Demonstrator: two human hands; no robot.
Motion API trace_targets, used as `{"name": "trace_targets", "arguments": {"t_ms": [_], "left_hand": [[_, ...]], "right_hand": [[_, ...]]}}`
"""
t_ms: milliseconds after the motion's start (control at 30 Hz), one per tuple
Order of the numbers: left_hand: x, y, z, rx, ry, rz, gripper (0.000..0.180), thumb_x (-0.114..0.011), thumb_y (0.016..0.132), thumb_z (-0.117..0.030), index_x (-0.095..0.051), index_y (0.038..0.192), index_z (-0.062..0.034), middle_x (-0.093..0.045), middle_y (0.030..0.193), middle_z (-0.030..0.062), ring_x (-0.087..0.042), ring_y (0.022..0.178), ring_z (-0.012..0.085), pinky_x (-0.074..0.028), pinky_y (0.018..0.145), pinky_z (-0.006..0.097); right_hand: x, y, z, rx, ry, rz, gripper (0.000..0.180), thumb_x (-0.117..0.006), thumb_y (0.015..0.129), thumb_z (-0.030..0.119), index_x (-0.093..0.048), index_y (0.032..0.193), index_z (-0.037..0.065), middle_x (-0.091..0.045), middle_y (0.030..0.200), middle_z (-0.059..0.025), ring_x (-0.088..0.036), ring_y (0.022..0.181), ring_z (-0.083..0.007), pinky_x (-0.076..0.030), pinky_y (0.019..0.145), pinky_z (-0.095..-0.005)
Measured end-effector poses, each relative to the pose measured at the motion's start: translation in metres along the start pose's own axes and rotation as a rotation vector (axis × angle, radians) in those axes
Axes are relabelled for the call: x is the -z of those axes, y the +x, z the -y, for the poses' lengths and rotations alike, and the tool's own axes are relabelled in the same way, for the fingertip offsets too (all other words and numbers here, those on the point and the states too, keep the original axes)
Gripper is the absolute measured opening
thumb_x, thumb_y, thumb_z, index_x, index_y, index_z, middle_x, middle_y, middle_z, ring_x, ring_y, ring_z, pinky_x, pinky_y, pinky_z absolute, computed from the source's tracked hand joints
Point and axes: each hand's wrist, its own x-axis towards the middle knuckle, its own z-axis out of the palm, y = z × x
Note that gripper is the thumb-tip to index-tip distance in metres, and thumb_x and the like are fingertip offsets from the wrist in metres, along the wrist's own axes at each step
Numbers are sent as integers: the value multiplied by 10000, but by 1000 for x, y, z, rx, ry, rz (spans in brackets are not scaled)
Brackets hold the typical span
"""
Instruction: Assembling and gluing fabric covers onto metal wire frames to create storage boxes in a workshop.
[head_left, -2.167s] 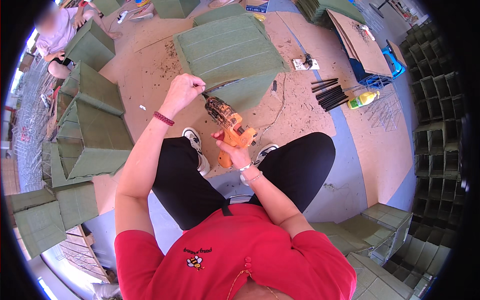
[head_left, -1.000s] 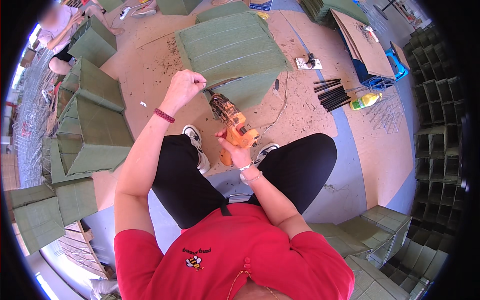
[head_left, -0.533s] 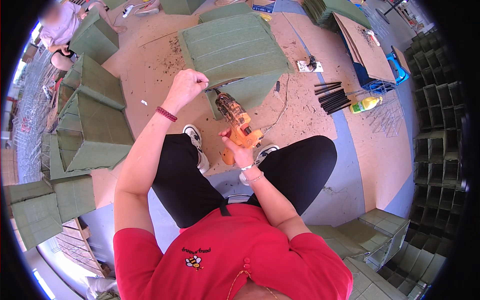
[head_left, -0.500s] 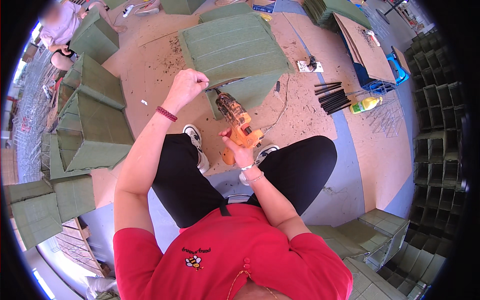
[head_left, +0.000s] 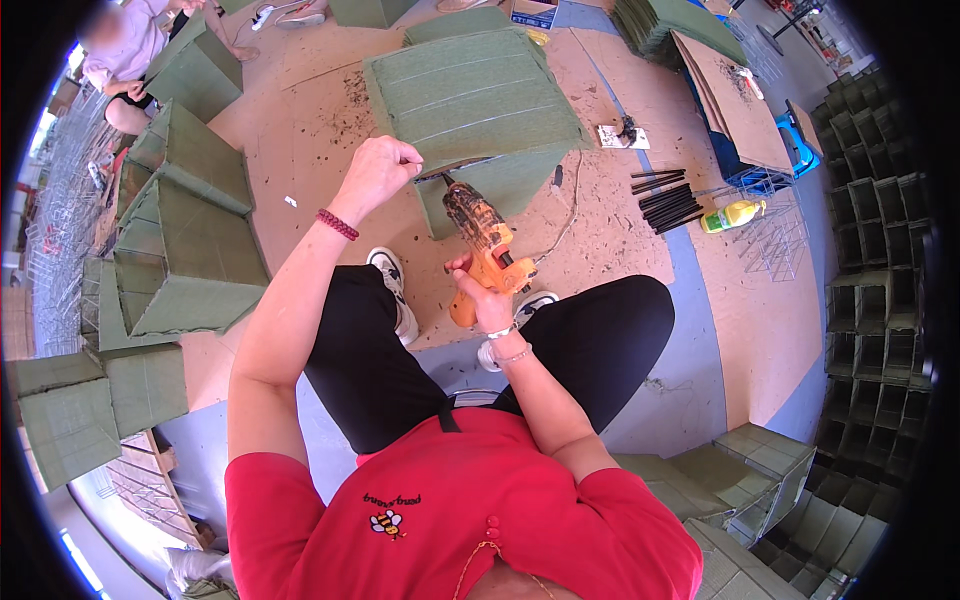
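My right hand (head_left: 480,290) grips the handle of an orange cordless drill (head_left: 482,240), whose nose points up-left at the near edge of a green fabric-covered panel (head_left: 470,100) lying on the floor. My left hand (head_left: 377,176), with a red bead bracelet on the wrist, is closed in a pinch at that same panel edge, just left of the drill's tip. What it pinches is too small to tell. I sit with black-trousered legs and white shoes (head_left: 397,290) under the drill.
Open green fabric boxes (head_left: 190,240) stand in a row at left, more at lower right (head_left: 770,480). Black rods (head_left: 665,200), a yellow bottle (head_left: 732,214) and a wire rack lie at right. Another person (head_left: 125,60) sits at the far upper left. Stacked cardboard sheets (head_left: 730,90) lie upper right.
The drill has tilted up and moved closer to the panel edge. My left hand has stayed pinched at that edge.
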Motion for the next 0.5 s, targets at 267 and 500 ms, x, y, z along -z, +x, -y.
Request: {"name": "trace_targets", "arguments": {"t_ms": [267, 500], "left_hand": [[0, 0, -2, 23, -2, 4, 172, -638, 736, -129, -683, 856, -15, -664, 767, 156, -647, 709, 252, -491, 703, 332], [-1, 0, -2, 7, 7, -2, 172, -637, 736, -127, -683, 857, -15, -664, 764, 153, -645, 706, 251, -490, 703, 333]], "right_hand": [[7, 3, 0, 27, 32, -51, 169, -574, 792, -48, -511, 932, 22, -549, 892, -30, -574, 909, -154, -451, 825, -278], [10, 5, 0, 20, 45, -62, 177, -574, 786, -57, -508, 932, 18, -546, 890, -31, -576, 905, -159, -453, 826, -286]]}}
